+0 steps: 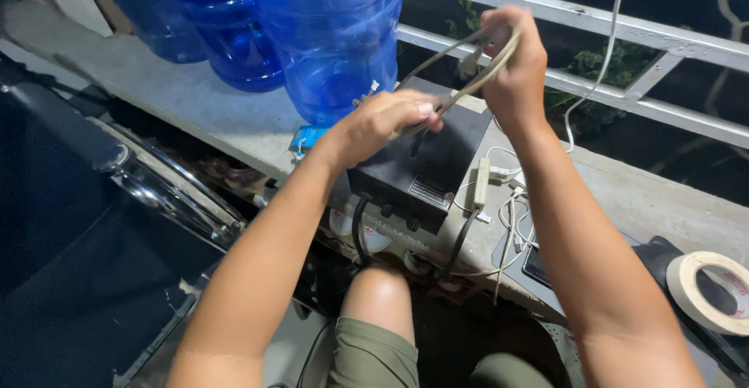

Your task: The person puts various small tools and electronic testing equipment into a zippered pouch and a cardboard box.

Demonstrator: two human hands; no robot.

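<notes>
Cable [468, 72]: a thin pale cord, doubled into a loop and stretched between the two hands, upper middle of the frame, above the black box [421, 161].
Handling: it looks light, soft and limp, and it bends freely; I'd judge it slips little in bare fingers. Best taken near the ends of the loop, where the hands already have it, not by the slack middle.
Left hand [382, 122]: centre of the frame, fingers curled down, pinching the lower end of the cable against the top of the box.
Right hand [511, 64]: raised higher, at upper right of centre, closed in a fist round the upper bend of the loop; palm turned away from view.
Arms: both forearms run up from the bottom edge and converge over the box; the right is straighter and steeper, the left bent across.
Box: dark, squarish, on the concrete ledge [195, 107]; black leads hang from its front.
Around: blue water jugs [328, 37] at upper left, white railing [624, 68] behind, tape roll [714, 290] at lower right, white wires [507, 201] beside the box.
</notes>
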